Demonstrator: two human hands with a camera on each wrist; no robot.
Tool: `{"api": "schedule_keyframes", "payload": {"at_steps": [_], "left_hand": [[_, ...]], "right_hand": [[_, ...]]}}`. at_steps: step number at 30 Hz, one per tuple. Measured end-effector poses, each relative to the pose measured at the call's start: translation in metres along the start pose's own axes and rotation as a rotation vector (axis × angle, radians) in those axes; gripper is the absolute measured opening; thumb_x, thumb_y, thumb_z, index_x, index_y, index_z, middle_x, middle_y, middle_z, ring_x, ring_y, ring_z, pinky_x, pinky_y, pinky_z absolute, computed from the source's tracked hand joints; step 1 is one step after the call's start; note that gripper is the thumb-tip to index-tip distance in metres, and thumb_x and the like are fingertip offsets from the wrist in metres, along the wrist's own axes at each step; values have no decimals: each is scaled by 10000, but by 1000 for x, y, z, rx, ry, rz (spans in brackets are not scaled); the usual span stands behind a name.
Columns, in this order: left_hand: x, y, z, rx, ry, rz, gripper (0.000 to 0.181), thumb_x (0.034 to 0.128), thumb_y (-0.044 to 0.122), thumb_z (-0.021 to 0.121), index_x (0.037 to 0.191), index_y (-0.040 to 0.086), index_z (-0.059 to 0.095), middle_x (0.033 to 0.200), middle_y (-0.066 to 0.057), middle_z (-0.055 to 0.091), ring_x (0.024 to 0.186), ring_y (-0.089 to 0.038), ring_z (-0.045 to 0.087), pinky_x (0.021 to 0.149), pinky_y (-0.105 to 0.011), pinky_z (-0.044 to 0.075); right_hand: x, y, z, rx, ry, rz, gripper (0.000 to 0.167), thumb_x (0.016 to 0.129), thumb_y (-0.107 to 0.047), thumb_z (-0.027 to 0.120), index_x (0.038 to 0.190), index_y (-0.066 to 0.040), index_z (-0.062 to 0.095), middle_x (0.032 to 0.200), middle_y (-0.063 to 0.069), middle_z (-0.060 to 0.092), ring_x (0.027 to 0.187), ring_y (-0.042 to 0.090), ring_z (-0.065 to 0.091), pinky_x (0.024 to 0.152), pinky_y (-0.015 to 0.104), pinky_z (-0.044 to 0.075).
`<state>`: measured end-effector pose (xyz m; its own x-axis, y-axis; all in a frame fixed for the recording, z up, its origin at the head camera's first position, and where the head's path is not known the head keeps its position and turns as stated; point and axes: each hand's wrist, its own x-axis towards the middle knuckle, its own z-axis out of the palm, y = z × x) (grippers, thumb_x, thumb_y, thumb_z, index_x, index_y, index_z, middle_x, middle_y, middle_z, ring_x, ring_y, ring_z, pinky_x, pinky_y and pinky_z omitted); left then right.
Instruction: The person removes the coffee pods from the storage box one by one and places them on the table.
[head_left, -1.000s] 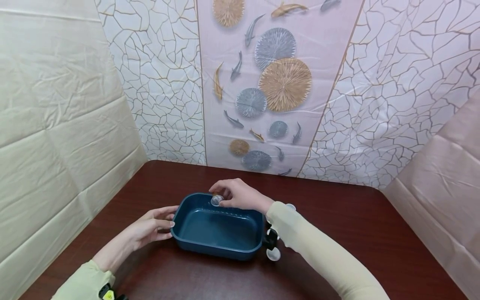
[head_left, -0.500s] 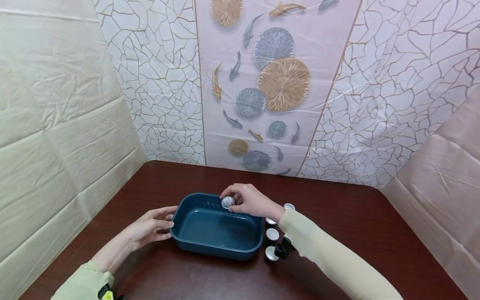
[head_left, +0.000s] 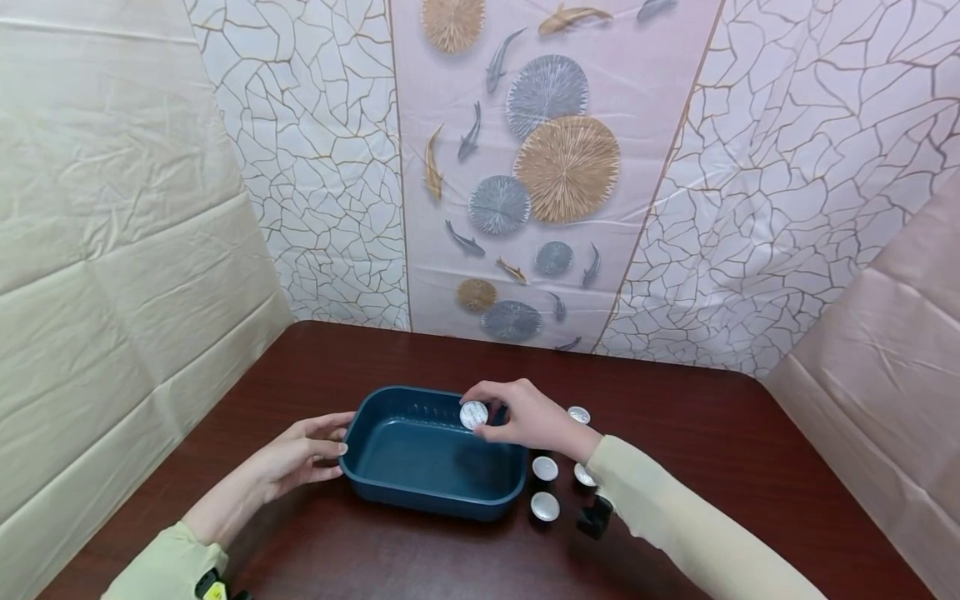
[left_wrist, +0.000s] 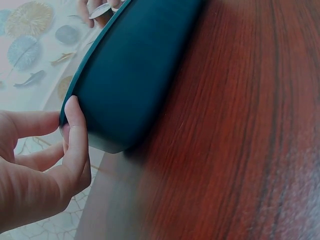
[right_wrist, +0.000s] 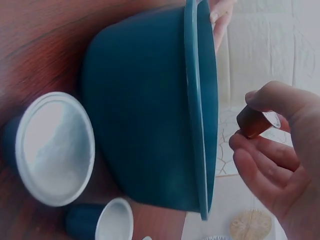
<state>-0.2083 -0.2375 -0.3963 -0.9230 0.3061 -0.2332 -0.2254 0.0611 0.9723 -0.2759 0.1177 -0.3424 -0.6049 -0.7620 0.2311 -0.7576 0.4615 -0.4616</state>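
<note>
A deep blue plastic tub (head_left: 435, 504), rectangular with rounded corners, stands on the table. My left hand (head_left: 303, 457) holds its left end, thumb and fingertips at the rim; the left wrist view shows this hand (left_wrist: 45, 170) close up. Over the tub's back right part, my right hand (head_left: 525, 421) pinches a coffee capsule between thumb and fingers. The pale printed lid of that coffee capsule (head_left: 473, 414) faces up toward me. Its brown body (right_wrist: 251, 121) shows in the right wrist view, above the rim. The tub's visible floor holds nothing.
Several other capsules with silvery lids stand right of the tub, among them a front capsule (head_left: 545, 507), a middle capsule (head_left: 545, 469) and a back capsule (head_left: 579, 414). My right forearm hangs close to them. Patterned cloth (head_left: 330, 167) closes off the table's back and sides.
My right hand has moved right and a little toward me with the capsule, whose lid has turned more to the camera. More capsules show beside the tub. Left hand and tub stay put.
</note>
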Motion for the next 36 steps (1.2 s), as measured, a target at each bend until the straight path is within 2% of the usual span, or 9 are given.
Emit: {"api": "schedule_keyframes", "payload": {"at_steps": [4, 11, 20, 26, 31, 36], "left_hand": [[0, 0, 0, 14, 12, 1, 674, 968, 97, 563, 1558, 32, 244, 1459, -222, 426, 1053, -151, 604, 835, -288, 587], [0, -1, -1, -7, -14, 0, 699, 967, 101, 570, 1564, 24, 214, 1371, -134, 489, 1037, -131, 595, 832, -283, 583], [0, -2, -1, 8, -7, 12, 685, 972, 107, 569, 1561, 26, 228, 1358, -125, 499, 1027, -132, 606, 833, -287, 588], [0, -2, -1, 7, -4, 7, 688, 970, 104, 570, 1560, 22, 225, 1348, -115, 501, 1026, -129, 607, 834, -291, 587], [0, -2, -2, 7, -4, 5, 692, 969, 110, 576, 1561, 27, 227, 1284, -77, 530, 1019, -130, 619, 832, -287, 586], [0, -2, -3, 9, -18, 13, 697, 974, 117, 571, 1563, 20, 211, 1297, -70, 537, 1026, -123, 633, 831, -282, 585]], "right_hand": [[-7, 2, -2, 32, 25, 10, 334, 878, -154, 717, 1204, -147, 644, 1034, -21, 705, 795, 93, 624, 663, 189, 559], [-14, 1, -2, 13, 16, 8, 366, 868, -110, 699, 1225, -90, 621, 1148, 22, 660, 767, 93, 590, 662, 187, 560], [-23, 4, 1, 74, 43, -5, 392, 868, -104, 709, 1251, -130, 625, 1120, 17, 700, 719, 36, 626, 692, 203, 575], [-31, 8, 3, 184, 67, 30, 392, 874, -99, 713, 1255, -144, 629, 1153, 33, 695, 718, 54, 665, 687, 227, 589], [-41, 7, 2, 218, 87, 54, 401, 877, -95, 709, 1254, -212, 634, 1175, 14, 687, 735, 73, 683, 699, 249, 595], [-50, 4, 0, 264, 87, 89, 412, 883, -90, 701, 1262, -239, 630, 1186, 8, 678, 802, 108, 703, 729, 272, 597]]}}
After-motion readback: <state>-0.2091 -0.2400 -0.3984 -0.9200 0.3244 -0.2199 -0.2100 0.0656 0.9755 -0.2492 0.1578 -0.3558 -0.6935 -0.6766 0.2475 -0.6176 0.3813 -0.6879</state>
